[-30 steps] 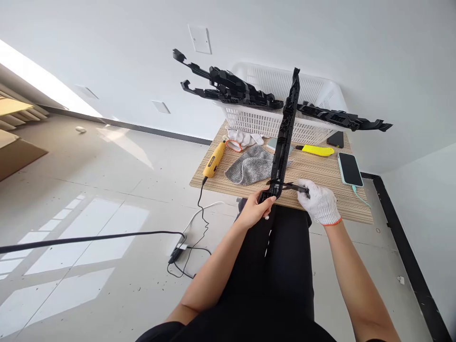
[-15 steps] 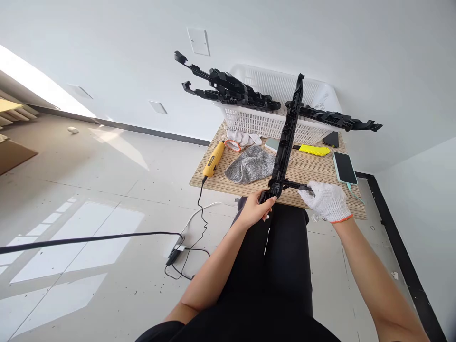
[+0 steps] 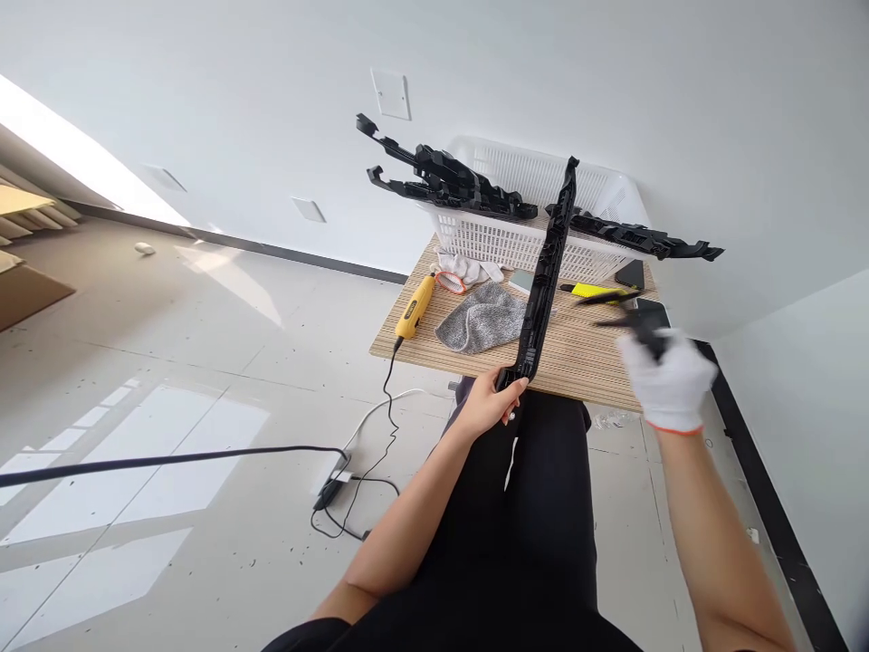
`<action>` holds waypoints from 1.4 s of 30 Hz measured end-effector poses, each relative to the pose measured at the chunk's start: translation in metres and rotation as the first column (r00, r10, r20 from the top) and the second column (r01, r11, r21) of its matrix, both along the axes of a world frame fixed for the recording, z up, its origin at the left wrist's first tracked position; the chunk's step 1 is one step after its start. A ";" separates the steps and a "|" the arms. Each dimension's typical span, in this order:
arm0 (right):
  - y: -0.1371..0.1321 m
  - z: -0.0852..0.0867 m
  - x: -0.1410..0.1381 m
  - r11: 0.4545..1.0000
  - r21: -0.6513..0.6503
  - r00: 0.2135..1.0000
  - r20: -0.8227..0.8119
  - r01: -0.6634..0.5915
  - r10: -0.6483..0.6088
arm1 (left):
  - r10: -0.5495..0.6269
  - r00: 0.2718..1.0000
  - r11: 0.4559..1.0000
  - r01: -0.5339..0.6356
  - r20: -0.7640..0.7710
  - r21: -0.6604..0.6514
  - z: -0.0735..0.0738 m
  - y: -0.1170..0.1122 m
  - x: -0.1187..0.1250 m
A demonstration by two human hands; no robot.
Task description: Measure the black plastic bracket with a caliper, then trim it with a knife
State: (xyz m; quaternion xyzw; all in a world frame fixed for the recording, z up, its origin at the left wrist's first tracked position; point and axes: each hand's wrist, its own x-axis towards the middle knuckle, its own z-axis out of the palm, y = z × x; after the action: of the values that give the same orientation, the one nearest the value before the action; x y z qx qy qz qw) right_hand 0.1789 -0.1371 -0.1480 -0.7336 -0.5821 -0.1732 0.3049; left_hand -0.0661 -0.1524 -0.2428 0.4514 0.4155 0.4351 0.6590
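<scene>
My bare left hand [image 3: 490, 403] is closed round the lower end of a long black plastic trim strip [image 3: 543, 281]. The strip stands up and away from me over the table, its far tip in front of a white basket [image 3: 516, 237]. To the right, my gloved right hand [image 3: 669, 376] holds a black two-pronged piece [image 3: 642, 326], smeared by motion, so its exact kind is unclear. It is apart from the strip, over the table's right side and partly in front of a phone [image 3: 653, 312].
On the striped wooden table [image 3: 577, 362] lie a yellow corded rotary tool [image 3: 415, 308], a grey cloth [image 3: 482, 319], a white glove [image 3: 465, 267] and a yellow utility knife [image 3: 590, 291]. More black trim strips [image 3: 462, 181] rest across the basket. A cable [image 3: 388, 389] hangs to the floor.
My right hand has moved right, away from the strip's lower end, carrying the black two-pronged piece. My left hand keeps its hold on the strip. The view has shifted slightly.
</scene>
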 end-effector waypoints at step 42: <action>0.168 -0.059 0.015 0.865 -0.499 0.991 0.135 0.059 0.010 | 0.130 0.984 0.991 -0.131 0.119 0.004 0.002 -0.002 0.002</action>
State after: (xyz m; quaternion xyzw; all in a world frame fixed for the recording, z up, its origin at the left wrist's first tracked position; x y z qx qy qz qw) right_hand 0.1938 0.0306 -0.2070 -0.7818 -0.6166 -0.0685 0.0620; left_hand -0.0640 -0.1547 -0.2406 0.4004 0.4018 0.5058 0.6500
